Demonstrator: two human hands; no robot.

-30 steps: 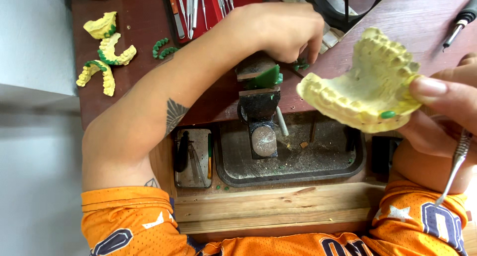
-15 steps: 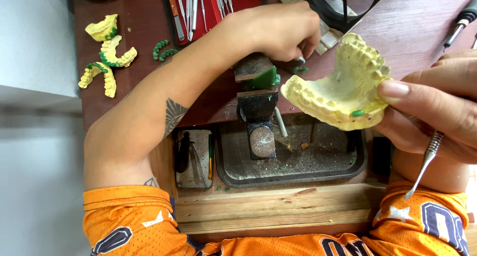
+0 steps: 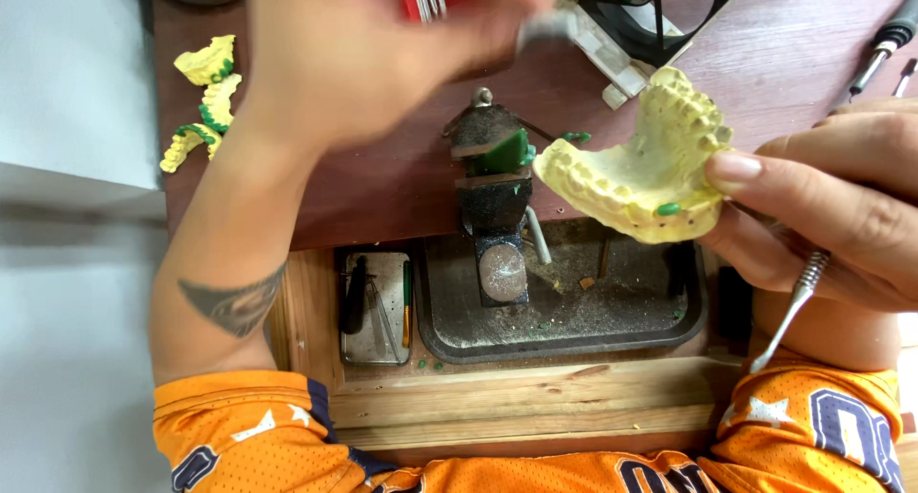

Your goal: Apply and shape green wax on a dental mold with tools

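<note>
Lifted and blurred, left hand [image 3: 373,53] now swings near, pinching a small grey piece [image 3: 550,24]; right hand [image 3: 822,206] grips yellow tooth mould [image 3: 631,173] and metal pick [image 3: 798,297] above tray [image 3: 564,345], right of vise [image 3: 492,182]

Left hand [image 3: 382,43] motion-blurred; fingers [image 3: 497,20] run into top edge, small grey item at fingertips unidentifiable. Right hand [image 3: 841,206] cut by right edge. Metal tool [image 3: 794,302] shaft hidden behind right fingers.

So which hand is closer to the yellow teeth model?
The right hand: it holds the yellow teeth model. The left hand is up over the bench, apart from it.
</note>
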